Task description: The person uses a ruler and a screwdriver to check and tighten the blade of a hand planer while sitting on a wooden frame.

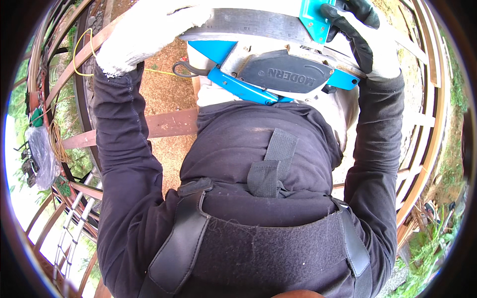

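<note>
left hand (154, 37) at metal ruler (248, 22), right hand (366, 39) touching blue bracket (312, 22) (can't tell grips), planer (283, 74) alongside

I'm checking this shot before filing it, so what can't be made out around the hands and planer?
All in the head view:
- Left glove: upper part cut off by the top edge; fingers washed out by glare.
- Blue bracket: top cut off by the top edge.
- Electric planer: far side hidden behind the steel rule.
- Yellow cord: stretch hidden behind the left glove.
- Plastic bag: contents too small and blurred.
</note>
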{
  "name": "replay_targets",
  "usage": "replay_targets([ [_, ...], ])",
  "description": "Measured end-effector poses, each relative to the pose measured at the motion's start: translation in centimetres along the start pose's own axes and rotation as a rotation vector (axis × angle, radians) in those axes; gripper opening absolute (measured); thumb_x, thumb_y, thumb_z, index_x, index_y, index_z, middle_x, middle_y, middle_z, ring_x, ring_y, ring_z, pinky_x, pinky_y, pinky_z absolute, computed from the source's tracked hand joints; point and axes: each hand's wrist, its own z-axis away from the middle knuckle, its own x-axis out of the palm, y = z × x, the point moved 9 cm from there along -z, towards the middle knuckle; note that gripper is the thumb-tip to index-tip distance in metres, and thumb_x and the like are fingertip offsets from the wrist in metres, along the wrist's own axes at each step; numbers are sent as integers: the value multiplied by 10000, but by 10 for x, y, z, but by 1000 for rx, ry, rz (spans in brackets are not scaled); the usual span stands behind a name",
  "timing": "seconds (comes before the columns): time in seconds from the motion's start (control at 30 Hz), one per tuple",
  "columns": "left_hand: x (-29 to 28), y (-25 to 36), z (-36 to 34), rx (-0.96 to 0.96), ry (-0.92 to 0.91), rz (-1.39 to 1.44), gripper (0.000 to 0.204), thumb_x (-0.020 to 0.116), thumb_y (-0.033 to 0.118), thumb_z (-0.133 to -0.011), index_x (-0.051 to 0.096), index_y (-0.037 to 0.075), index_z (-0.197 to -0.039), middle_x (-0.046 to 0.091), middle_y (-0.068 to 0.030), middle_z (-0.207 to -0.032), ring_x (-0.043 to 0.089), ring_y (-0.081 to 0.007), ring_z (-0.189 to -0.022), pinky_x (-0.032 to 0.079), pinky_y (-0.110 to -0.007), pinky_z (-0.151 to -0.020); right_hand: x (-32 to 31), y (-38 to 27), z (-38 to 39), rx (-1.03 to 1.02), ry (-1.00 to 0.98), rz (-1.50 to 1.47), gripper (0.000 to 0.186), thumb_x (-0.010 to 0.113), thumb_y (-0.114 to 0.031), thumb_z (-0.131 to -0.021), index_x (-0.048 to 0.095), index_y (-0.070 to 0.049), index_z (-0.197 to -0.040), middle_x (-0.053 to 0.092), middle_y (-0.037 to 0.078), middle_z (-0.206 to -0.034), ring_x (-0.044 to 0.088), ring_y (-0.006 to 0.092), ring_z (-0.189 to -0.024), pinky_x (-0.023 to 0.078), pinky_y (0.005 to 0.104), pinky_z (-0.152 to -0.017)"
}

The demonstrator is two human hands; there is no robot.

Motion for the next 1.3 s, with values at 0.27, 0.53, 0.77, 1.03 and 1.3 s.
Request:
replay_targets([
  [0.27,0,0,-2,65,-19,86,205,687,127,-957,744,-31,-1074,722,-37,-907,644,-99,-798,529,-260,-726,-1,-1,2,-2,-56,-43,634,755,-45,-896,483,27,-1464,696,128,-1067,721,202,-879,611,329,-708],
  [0.53,0,2,1,27,-16,32,219,695,153,-963,744,-25,-1081,722,-43,-908,647,-105,-799,530,-265,-721,1,1,2,-40,-93,-137,650,751,-75,-910,461,23,-1485,691,140,-1115,725,214,-916,615,341,-736],
  [0.77,-3,8,2,111,-12,-63,237,693,187,-965,747,-11,-1082,733,-60,-902,659,-117,-804,537,-273,-729,2,0,1,-2,-57,-38,643,754,-33,-900,478,4,-1479,704,120,-1066,724,197,-898,612,325,-727],
  [1.03,-5,6,3,115,-15,-101,257,687,217,-969,746,9,-1108,748,-86,-935,688,-160,-834,552,-302,-764,11,2,-2,2,-28,-28,637,743,10,-892,491,7,-1477,707,110,-1053,723,183,-882,610,315,-721],
  [1.3,4,25,-11,546,-53,-381,346,615,313,-1002,713,60,-1216,734,-164,-1058,706,-302,-955,553,-378,-832,-11,4,-1,-60,0,235,583,714,-170,-980,495,29,-1482,699,69,-1053,675,121,-897,544,255,-773],
])
